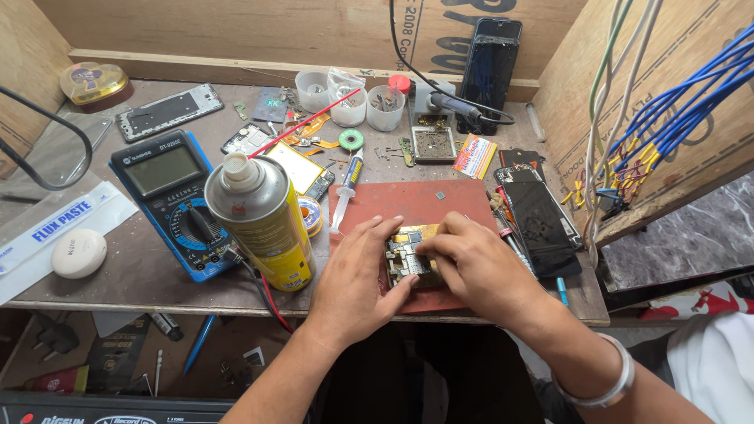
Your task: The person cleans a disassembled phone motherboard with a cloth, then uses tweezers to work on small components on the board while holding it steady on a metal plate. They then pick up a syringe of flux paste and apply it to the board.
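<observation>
Two bare hands are working over one small circuit board, a flat rectangle crowded with tiny metal parts, lying on a smooth red mat near the front edge of the desk. The left hand is lying flat beside the board, its grip released, fingers steadying the board's left edge. The right hand is curling over the board's right side, fingertips pinching at its upper edge; whether anything small is being held there cannot be told. A plain metal bangle is circling the right wrist.

Toward the left of the mat, one yellow spray can with a thin red straw is standing upright, and one blue multimeter with a grey screen is lying flat beside it. One syringe is resting at the mat's back left corner. Three translucent plastic cups are standing in a row near the back edge. Two dark phones are lying near the right edge, and a third is leaning upright against the back wall. One white oval case is sitting at the front left corner.
</observation>
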Available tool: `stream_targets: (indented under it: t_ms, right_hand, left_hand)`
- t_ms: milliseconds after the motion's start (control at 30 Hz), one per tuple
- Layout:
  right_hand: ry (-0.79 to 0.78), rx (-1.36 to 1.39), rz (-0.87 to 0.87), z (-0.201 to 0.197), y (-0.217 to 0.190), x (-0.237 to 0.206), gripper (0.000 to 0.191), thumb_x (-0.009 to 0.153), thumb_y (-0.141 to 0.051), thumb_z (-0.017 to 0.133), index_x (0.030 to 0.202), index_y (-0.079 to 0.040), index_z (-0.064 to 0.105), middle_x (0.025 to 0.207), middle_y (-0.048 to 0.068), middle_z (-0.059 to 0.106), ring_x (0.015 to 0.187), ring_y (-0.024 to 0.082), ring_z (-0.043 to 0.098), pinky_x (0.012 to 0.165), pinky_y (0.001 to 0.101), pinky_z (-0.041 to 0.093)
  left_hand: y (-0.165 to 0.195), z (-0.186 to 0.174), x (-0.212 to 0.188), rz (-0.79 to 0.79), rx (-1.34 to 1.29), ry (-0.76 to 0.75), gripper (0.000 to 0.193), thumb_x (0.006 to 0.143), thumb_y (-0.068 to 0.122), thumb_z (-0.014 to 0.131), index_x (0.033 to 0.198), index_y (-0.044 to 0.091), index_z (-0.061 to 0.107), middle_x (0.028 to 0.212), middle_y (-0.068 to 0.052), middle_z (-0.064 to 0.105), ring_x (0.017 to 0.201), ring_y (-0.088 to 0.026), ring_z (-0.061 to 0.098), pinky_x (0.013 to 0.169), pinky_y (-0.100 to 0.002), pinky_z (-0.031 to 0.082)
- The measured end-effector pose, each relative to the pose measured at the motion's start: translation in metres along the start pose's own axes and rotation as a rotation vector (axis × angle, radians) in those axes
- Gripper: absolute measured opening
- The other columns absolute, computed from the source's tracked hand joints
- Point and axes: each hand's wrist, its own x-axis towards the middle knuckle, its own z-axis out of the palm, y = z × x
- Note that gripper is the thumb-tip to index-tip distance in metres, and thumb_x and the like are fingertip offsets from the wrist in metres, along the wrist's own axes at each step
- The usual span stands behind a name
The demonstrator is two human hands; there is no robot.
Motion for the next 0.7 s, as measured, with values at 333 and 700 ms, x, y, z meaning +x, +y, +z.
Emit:
stream_targets:
  t_ms: [333, 700]
  right_hand:
    - [0.018, 0.109, 0.108, 0.0031, 0.0007, -0.0014, 0.017, 0.09, -0.007, 0.065, 0.104, -0.005, 0.075, 0.097, 0.01, 0.064, 0.089, 0.029, 0.069, 0.079, 0.0385, 0.055]
    - [0.02, 0.115, 0.096, -0.0002, 0.0005, 0.0025, 0.018, 0.09, -0.007, 0.066, 0.105, -0.006, 0.076, 0.094, 0.009, 0.065, 0.087, 0.029, 0.069, 0.078, 0.0381, 0.055]
  left_hand:
    - [-0.0007, 0.0004, 0.0006, 0.014, 0.004, 0.005, 0.077, 0.079, 0.03, 0.082, 0.144, 0.007, 0.048, 0.139, -0.018, 0.059, 0.138, -0.036, 0.049, 0.112, -0.047, 0.039]
    - [-0.0003, -0.0006, 0.0009, 0.011, 0.01, -0.003, 0.077, 0.079, 0.03, 0.082, 0.144, 0.007, 0.048, 0.138, -0.018, 0.059, 0.137, -0.036, 0.05, 0.112, -0.047, 0.039]
